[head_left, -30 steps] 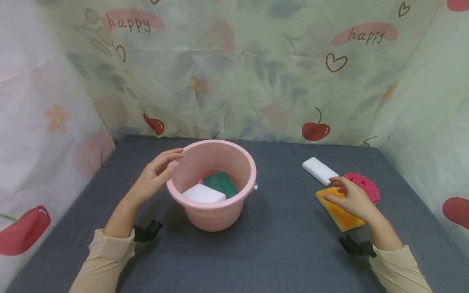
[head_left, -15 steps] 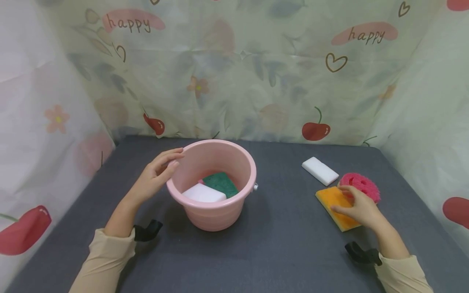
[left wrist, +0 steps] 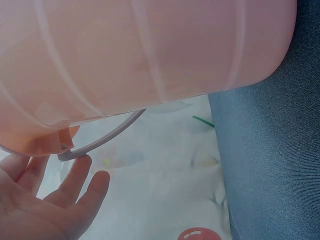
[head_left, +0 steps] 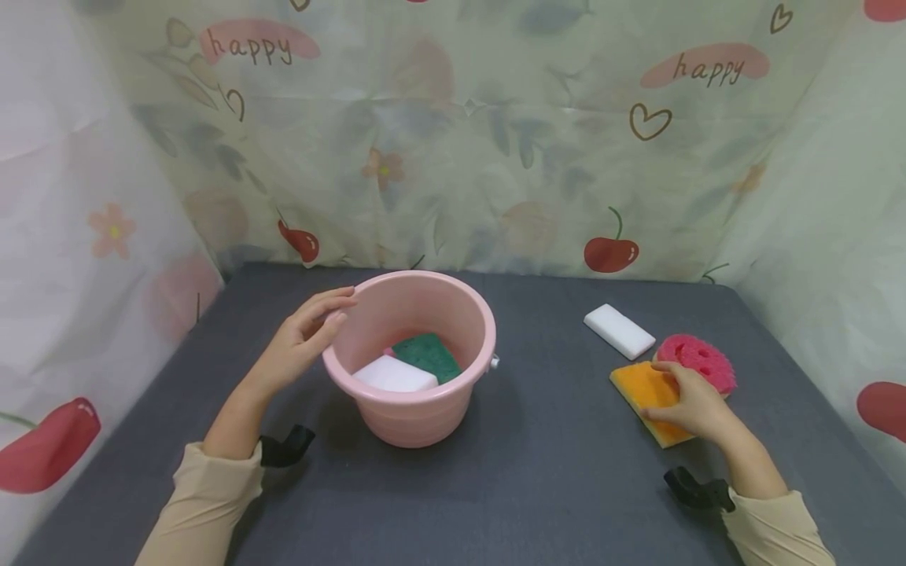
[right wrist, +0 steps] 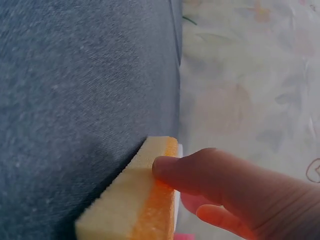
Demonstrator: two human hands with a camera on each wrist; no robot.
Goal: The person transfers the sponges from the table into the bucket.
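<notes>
A pink bucket (head_left: pixel 413 417) stands left of centre, with a white sponge block (head_left: pixel 395 373) and a green scouring sponge (head_left: pixel 428 355) inside. My left hand (head_left: pixel 296 346) rests loosely at its left rim, fingers extended; in the left wrist view the fingertips lie by the bucket's handle (left wrist: pixel 107 136). On the right, a yellow-orange sponge (head_left: pixel 640 383) lies flat on the table. My right hand (head_left: pixel 697 402) spans it, thumb at the near-left edge and fingers at the far side. The right wrist view shows the thumb (right wrist: pixel 167 170) pressed against the sponge's side.
Behind the yellow-orange sponge lies a white block (head_left: pixel 619 332), and a round pink sponge (head_left: pixel 697 363) with holes sits close beside the right hand. The dark table (head_left: pixel 538 487) is enclosed by a printed curtain (head_left: pixel 467 157) at back and sides.
My right hand has drawn back from above the sponges, slightly right and toward me, and lowered onto the yellow-orange sponge. The left hand and bucket stay put.
</notes>
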